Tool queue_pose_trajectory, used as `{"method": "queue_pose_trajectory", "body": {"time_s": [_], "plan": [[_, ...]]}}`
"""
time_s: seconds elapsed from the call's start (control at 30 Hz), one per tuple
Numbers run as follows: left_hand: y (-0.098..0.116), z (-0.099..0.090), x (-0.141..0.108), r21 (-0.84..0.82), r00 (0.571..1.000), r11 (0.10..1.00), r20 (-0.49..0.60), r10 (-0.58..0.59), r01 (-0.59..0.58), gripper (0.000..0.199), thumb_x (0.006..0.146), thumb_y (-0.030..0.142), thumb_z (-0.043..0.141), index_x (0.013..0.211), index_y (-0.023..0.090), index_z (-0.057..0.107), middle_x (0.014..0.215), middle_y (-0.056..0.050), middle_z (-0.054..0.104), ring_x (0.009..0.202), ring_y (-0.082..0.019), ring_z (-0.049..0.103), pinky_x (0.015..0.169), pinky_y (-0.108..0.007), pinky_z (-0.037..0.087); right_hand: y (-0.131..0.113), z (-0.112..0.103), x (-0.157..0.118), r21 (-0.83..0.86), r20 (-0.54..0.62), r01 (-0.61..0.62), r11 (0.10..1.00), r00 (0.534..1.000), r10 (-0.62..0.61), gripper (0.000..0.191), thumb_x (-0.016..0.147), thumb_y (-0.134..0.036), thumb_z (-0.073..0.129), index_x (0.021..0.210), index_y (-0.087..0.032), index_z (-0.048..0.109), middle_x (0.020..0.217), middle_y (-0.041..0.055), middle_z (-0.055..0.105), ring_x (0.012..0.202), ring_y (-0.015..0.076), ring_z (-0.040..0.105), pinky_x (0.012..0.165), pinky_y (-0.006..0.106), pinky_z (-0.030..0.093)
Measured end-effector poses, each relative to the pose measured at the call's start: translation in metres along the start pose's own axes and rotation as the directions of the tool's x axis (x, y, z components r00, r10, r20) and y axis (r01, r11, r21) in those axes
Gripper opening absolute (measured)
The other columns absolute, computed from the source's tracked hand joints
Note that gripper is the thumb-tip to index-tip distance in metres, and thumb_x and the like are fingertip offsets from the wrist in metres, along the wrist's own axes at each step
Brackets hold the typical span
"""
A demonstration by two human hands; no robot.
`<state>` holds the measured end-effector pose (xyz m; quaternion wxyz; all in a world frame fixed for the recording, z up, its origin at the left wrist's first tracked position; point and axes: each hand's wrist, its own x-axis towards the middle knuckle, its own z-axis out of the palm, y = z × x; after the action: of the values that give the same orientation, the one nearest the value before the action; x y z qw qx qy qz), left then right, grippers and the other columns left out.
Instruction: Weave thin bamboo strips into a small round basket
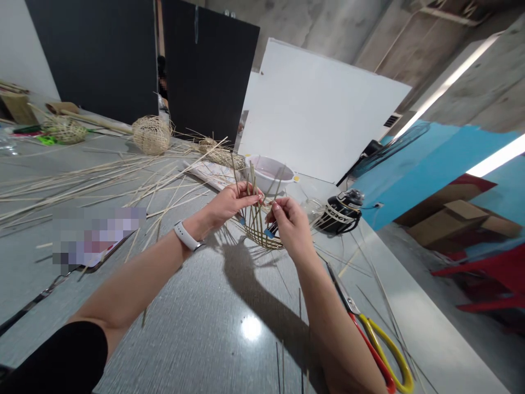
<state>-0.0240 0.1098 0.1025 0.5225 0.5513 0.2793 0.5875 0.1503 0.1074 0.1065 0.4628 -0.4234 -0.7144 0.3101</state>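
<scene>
A half-woven bamboo basket (257, 232) rests on the grey table between my hands, its loose strips sticking up. My left hand (240, 198) pinches a strip at the basket's upper edge from the left. On the right side, my right hand (290, 219) closes thumb and finger on a strip at the same edge. Blue clips (269, 233) sit on the weave, one close below my right fingers. The far side of the basket is partly hidden by my hands.
Scissors (351, 306) with red and yellow handles lie beside my right forearm. A black jug (338, 213) and a white basin (270, 169) stand behind. Loose bamboo strips (102, 175) and a finished woven ball (151, 135) lie left, with a phone (109, 241) nearer.
</scene>
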Motion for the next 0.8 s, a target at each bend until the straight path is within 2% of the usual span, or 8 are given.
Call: {"method": "queue_pose_trajectory", "body": {"time_s": [0.13, 0.3, 0.43, 0.6, 0.7, 0.8], "plan": [[0.001, 0.002, -0.002, 0.026, 1.000, 0.999, -0.002, -0.020, 0.020, 0.020, 0.073, 0.023, 0.076, 0.087, 0.013, 0.066, 0.082, -0.001, 0.067, 0.080, -0.013, 0.062, 0.086, -0.032, 0.048, 0.001, -0.003, 0.001, -0.020, 0.100, 0.047, 0.999, 0.994, -0.045, 0.022, 0.089, -0.042, 0.053, 0.088, -0.020, 0.054, 0.065, -0.0009, 0.061, 0.060, 0.0141, 0.056, 0.060, 0.029, 0.043], [0.001, 0.002, -0.004, 0.004, 0.998, 0.998, -0.002, -0.064, 0.064, 0.034, 0.070, 0.022, 0.078, 0.101, 0.014, 0.067, 0.087, -0.001, 0.068, 0.078, -0.011, 0.061, 0.083, -0.032, 0.049, 0.000, -0.007, 0.002, -0.043, 0.197, 0.057, 0.997, 0.979, -0.048, 0.023, 0.090, -0.043, 0.053, 0.085, -0.020, 0.055, 0.065, -0.0007, 0.060, 0.060, 0.0133, 0.053, 0.058, 0.028, 0.042], [0.002, 0.002, -0.004, 0.003, 0.998, 0.999, 0.046, -0.048, 0.048, 0.026, 0.073, 0.027, 0.077, 0.094, 0.014, 0.069, 0.083, -0.001, 0.067, 0.077, -0.012, 0.059, 0.080, -0.030, 0.046, -0.002, -0.008, 0.001, -0.032, 0.230, 0.054, 0.998, 0.972, -0.046, 0.022, 0.090, -0.041, 0.054, 0.085, -0.020, 0.056, 0.068, -0.0002, 0.060, 0.062, 0.0136, 0.055, 0.060, 0.028, 0.044], [0.003, 0.005, -0.005, 0.052, 0.999, 0.998, 0.023, -0.022, 0.021, 0.023, 0.076, 0.033, 0.075, 0.079, 0.015, 0.063, 0.074, 0.001, 0.060, 0.071, -0.011, 0.054, 0.076, -0.029, 0.044, -0.005, -0.008, 0.001, -0.013, 0.263, 0.029, 1.000, 0.965, -0.024, 0.021, 0.089, -0.039, 0.056, 0.083, -0.019, 0.058, 0.067, -0.0002, 0.061, 0.064, 0.0139, 0.057, 0.061, 0.029, 0.045], [0.003, 0.006, -0.006, 0.142, 0.999, 0.989, -0.003, 0.039, -0.039, 0.024, 0.078, 0.035, 0.073, 0.077, 0.016, 0.059, 0.073, 0.002, 0.057, 0.071, -0.011, 0.052, 0.074, -0.028, 0.045, -0.009, -0.008, -0.001, 0.022, 0.248, 0.022, 1.000, 0.968, -0.027, 0.018, 0.086, -0.036, 0.058, 0.087, -0.018, 0.060, 0.072, 0.0004, 0.064, 0.068, 0.0146, 0.059, 0.065, 0.030, 0.048], [0.003, 0.008, -0.007, 0.248, 0.994, 0.964, -0.022, 0.106, -0.098, 0.025, 0.081, 0.038, 0.070, 0.079, 0.016, 0.058, 0.078, 0.001, 0.057, 0.072, -0.011, 0.053, 0.072, -0.026, 0.047, -0.014, -0.007, -0.004, 0.101, 0.139, 0.043, 0.994, 0.989, -0.056, 0.021, 0.086, -0.034, 0.059, 0.100, -0.019, 0.064, 0.088, 0.0024, 0.069, 0.081, 0.0161, 0.063, 0.076, 0.032, 0.051]]}}
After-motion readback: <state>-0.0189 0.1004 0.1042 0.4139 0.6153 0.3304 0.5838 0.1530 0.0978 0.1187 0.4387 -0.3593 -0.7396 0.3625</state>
